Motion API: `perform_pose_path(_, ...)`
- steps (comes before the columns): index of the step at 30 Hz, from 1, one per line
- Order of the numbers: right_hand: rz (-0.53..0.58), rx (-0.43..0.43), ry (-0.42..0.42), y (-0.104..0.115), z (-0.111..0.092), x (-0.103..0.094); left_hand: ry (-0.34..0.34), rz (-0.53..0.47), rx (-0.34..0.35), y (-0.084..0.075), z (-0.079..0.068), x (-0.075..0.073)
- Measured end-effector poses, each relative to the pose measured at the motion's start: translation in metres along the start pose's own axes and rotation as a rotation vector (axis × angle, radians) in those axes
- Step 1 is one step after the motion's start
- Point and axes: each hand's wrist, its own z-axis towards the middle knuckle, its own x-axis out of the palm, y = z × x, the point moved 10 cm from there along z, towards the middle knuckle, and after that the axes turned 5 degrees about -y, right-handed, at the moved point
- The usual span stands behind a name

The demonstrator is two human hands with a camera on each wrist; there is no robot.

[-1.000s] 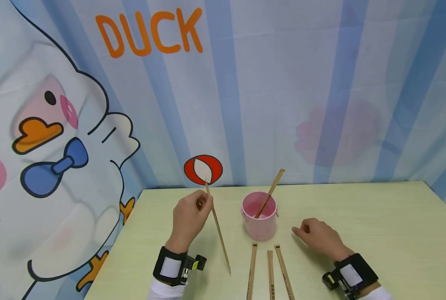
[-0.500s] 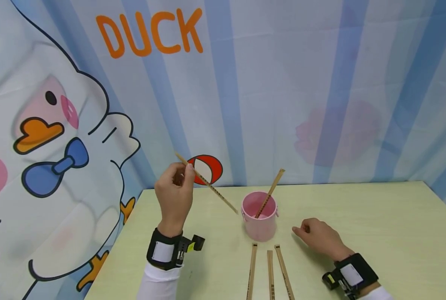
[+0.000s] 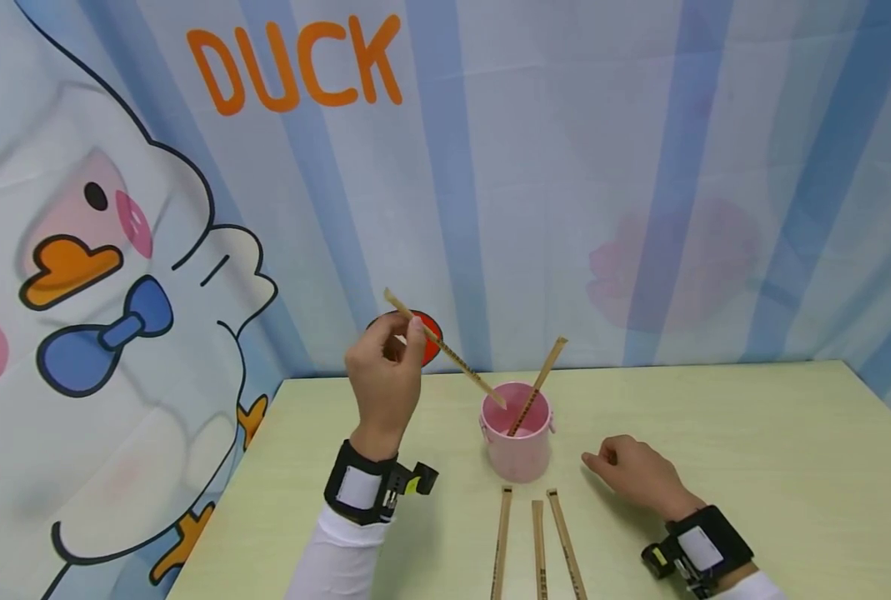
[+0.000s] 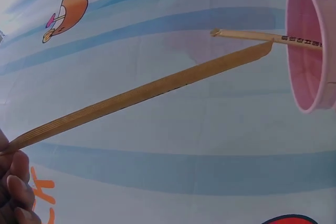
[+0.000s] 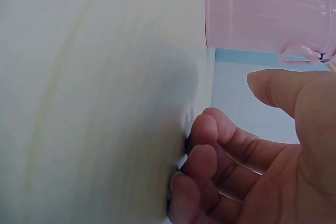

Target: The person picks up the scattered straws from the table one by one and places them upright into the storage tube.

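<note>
From where I stand, everything hangs on how the pale wooden stick (image 3: 456, 360) in the air lies to the pink bucket (image 3: 518, 458). The person's left hand (image 3: 385, 375) is to the left of the bucket and higher than its rim, pinching the stick close to its upper end. The stick's long axis slants down and rightward, so its free end points at the bucket's mouth. From overhead that tip seems to be over the opening; the left wrist's view puts it just short of the rim, so I'd judge it above the mouth and not yet inside. A steeper tilt would, I think, suit the opening better.

Another stick (image 3: 546, 371) leans inside the bucket, its top jutting out to the right; whether the two touch, I can't tell. The right hand (image 3: 636, 473) rests on the bench (image 3: 753, 433) to the right of the bucket, fingers loosely curled, holding nothing. The left is clearly the better placed. Three more sticks (image 3: 502, 542) lie on the near side of the bucket, apart from it.
</note>
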Motion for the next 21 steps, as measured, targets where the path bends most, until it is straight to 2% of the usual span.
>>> perform_pose_path(6,0.002,0.002,-0.002,0.0,0.0,-0.001,0.082,0.097,0.036,0.002,-0.016,0.024)
perform_pose_path(12,-0.007,0.001,-0.008,0.001,0.001,-0.002,0.161,0.179,0.041,0.015,-0.039,0.04)
perform_pose_path(21,-0.007,0.005,-0.01,-0.001,0.0,0.0,0.259,0.245,-0.055,0.039,-0.07,0.055)
